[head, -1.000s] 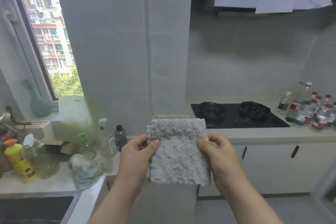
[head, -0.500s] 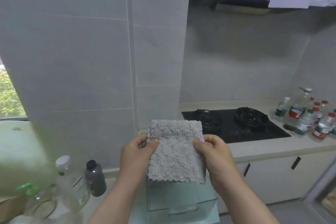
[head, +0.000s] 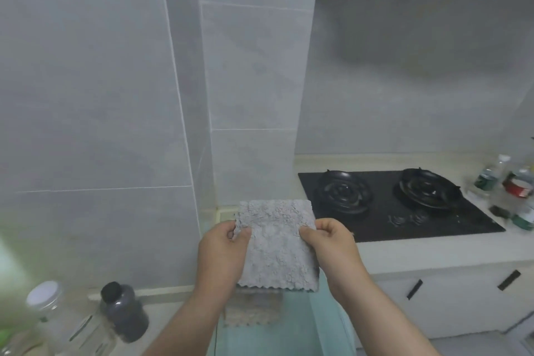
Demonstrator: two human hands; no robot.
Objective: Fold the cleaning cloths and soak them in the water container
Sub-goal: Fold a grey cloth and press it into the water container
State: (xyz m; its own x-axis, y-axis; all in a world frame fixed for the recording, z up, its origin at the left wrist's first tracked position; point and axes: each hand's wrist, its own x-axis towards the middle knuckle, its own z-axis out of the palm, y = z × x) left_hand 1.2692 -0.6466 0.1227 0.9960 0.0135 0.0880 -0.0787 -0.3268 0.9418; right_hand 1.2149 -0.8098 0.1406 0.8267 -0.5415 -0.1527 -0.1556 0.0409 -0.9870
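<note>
Head view, looking down: my left hand and right hand each pinch a side edge of a folded grey cloth, thumbs in front, holding it upright in the air just above a clear water container. A second cloth lies inside the container. A black gas stove sits to the right and a dark bottle to the left.
</note>
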